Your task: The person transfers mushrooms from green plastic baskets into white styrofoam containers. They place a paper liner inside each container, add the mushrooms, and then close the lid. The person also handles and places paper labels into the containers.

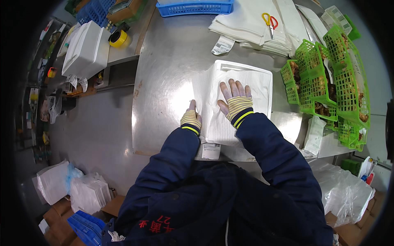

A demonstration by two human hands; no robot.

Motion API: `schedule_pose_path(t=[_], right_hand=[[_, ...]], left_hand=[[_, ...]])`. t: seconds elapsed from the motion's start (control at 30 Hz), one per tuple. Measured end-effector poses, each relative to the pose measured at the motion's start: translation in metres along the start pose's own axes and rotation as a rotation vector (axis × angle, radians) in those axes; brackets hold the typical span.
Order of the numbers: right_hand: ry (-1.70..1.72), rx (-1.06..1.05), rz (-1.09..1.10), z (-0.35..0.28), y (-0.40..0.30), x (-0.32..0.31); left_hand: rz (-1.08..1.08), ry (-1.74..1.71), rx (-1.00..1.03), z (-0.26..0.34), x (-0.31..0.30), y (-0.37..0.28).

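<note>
A white foam box [269,92] stands on the steel table in front of me, lined with a white sheet [215,123] that hangs over its left side. My right hand [236,100], in a striped glove, lies flat with spread fingers on the sheet within the box. At the box's left side is my left hand [192,117], gloved too, next to the overhanging sheet; whether its fingers pinch the sheet is unclear. A printed label [211,151] lies at the near table edge, just below the box.
Green plastic baskets [323,73] with brown contents stand at the right, near a white packet [314,135]. Scissors [270,24] lie on stacked white sheets [240,27] at the back, beside a blue crate [195,9]. White foam boxes [87,49] and a yellow tape roll [118,38] are at the left.
</note>
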State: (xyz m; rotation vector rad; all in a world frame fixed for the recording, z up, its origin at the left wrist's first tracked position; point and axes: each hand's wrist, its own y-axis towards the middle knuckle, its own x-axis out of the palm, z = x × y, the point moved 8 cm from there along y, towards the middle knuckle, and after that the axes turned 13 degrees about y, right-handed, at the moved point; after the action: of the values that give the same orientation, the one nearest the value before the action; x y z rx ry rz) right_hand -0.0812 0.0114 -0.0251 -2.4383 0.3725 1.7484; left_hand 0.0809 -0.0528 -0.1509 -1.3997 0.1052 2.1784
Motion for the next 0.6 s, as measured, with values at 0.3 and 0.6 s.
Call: schedule_pose_path(t=[0.3, 0.6], right_hand=[[0.227, -0.081, 0.365, 0.026, -0.031, -0.095], [1.048, 0.484, 0.708, 0.144, -0.126, -0.071]], left_hand=[[-0.175, -0.987, 0.108, 0.039, -0.135, -0.047], [-0.167, -0.320, 0.723, 0.247, -0.042, -0.070]])
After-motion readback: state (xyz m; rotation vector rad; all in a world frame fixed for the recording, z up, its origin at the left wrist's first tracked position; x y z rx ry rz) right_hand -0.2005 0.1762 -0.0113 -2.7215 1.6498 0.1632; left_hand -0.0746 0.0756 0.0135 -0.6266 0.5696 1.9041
